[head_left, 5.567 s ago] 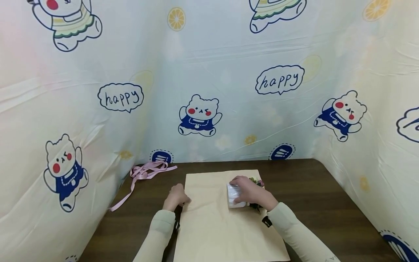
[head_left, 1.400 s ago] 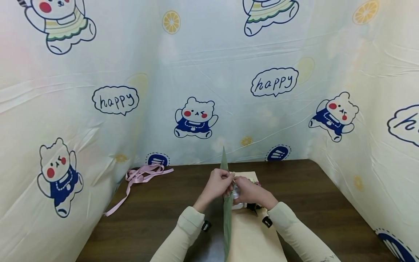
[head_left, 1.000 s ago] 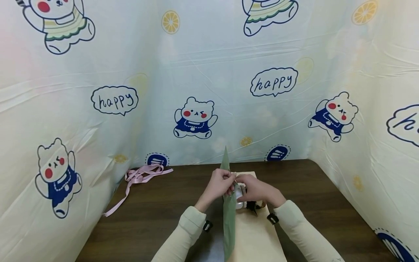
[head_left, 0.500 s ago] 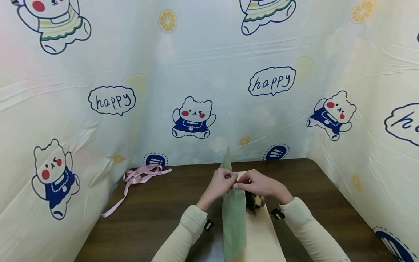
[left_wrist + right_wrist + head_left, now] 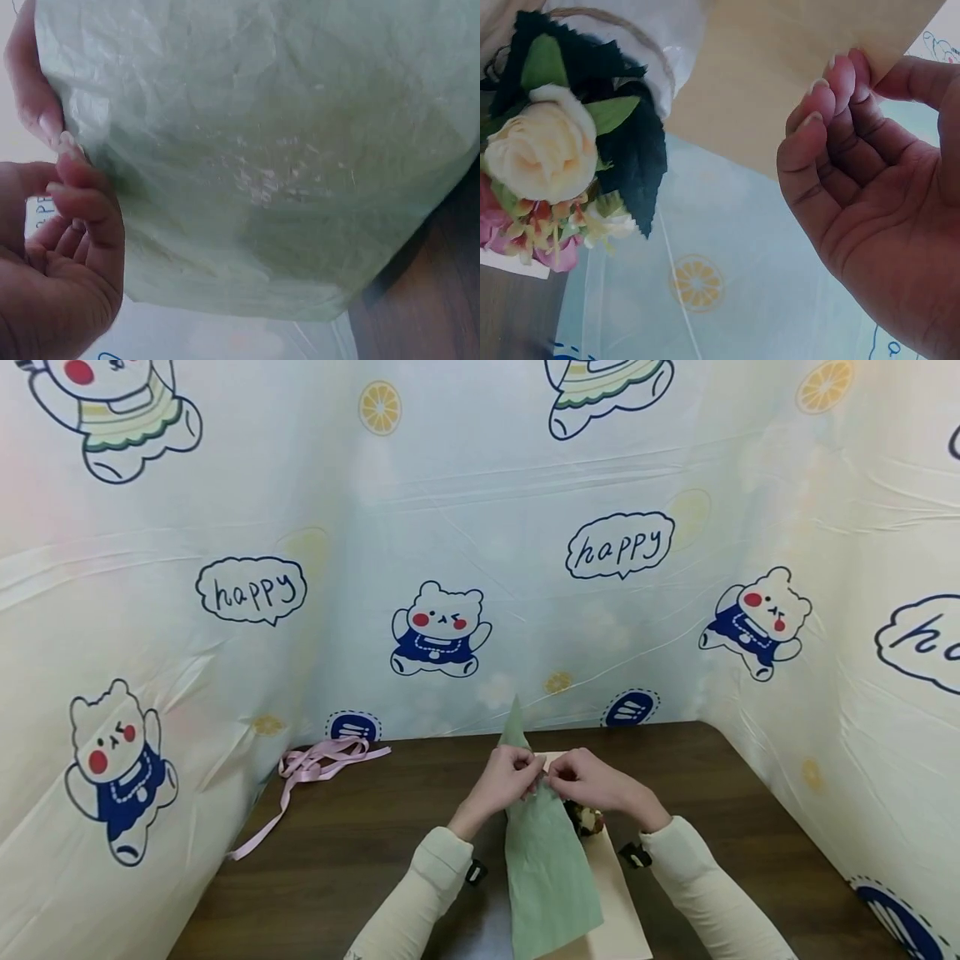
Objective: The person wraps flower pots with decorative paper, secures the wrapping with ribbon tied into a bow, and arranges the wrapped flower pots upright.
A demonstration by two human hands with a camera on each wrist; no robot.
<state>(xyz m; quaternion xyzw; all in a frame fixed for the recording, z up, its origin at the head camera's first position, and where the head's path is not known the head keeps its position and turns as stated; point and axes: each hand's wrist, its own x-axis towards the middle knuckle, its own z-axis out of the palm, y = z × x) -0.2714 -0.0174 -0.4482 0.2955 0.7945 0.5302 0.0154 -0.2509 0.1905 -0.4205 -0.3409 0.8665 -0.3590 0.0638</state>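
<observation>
A sheet of wrapping paper, green on one face and cream on the other, is folded over from the left, green face up. At its raised edge my left hand pinches it between thumb and fingers. Close beside it, my right hand pinches the edge too; in the right wrist view its thumb and forefinger hold a cream corner. Partly under the fold lies a small bouquet with a cream rose, pink blooms and dark leaves. Its stem end is in a white wrap with twine, hidden by the paper in the head view.
A loose pink ribbon lies at the table's back left. The dark wooden table is enclosed by a printed curtain at the back and sides. The cream lower layer of paper lies flat at the right.
My left hand lifted the paper's left edge and brought it right over the bouquet. My right hand let go of the bouquet and took the paper's edge; the fold has since spread further right.
</observation>
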